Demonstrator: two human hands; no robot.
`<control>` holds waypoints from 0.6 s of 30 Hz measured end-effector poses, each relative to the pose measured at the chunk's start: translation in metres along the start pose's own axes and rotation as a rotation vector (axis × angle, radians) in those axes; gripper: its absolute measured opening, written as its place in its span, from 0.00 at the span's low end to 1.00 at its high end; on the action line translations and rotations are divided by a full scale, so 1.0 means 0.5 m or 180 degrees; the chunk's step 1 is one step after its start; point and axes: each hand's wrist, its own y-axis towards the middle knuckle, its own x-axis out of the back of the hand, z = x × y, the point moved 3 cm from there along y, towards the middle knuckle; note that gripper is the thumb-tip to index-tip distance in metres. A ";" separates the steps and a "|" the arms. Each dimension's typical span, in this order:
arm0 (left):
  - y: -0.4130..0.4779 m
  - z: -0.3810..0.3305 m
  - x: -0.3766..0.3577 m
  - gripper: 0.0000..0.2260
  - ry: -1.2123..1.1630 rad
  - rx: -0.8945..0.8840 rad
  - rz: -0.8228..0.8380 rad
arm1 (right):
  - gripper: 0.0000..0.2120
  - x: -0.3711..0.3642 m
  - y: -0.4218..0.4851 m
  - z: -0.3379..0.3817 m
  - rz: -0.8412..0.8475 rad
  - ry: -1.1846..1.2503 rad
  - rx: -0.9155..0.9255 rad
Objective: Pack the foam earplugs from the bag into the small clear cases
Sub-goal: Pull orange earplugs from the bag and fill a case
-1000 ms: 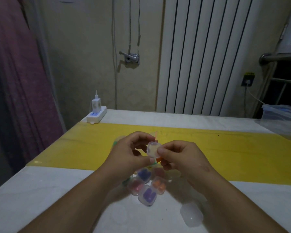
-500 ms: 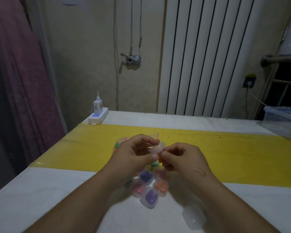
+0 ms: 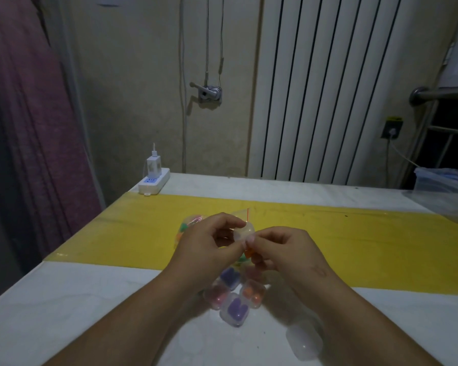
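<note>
white power strip (image 3: 154, 183) with charger, radiator (image 3: 328, 88), purple curtain (image 3: 32, 114)

Dim, soft focus – wide-angle bowing at edges.

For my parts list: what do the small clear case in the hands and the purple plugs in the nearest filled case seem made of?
Small clear case: probably rigid plastic, milky-translucent with a soft sheen on its rounded edge. Purple plugs: likely matte foam, rounded and dull, though their case blurs them.

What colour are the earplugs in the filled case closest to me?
Purple earplugs, seen through the clear case; head view.
</note>
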 end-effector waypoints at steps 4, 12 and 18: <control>0.001 -0.001 0.001 0.09 0.0059 -0.0094 -0.0037 | 0.05 0.001 0.000 0.001 -0.0034 -0.0048 -0.0007; -0.003 -0.004 0.001 0.07 0.0220 -0.0205 -0.0068 | 0.06 -0.003 -0.002 0.002 -0.0112 -0.0100 -0.0037; -0.003 -0.015 -0.006 0.04 0.0239 -0.0308 0.0013 | 0.06 -0.006 -0.005 0.004 -0.0331 -0.0009 -0.0082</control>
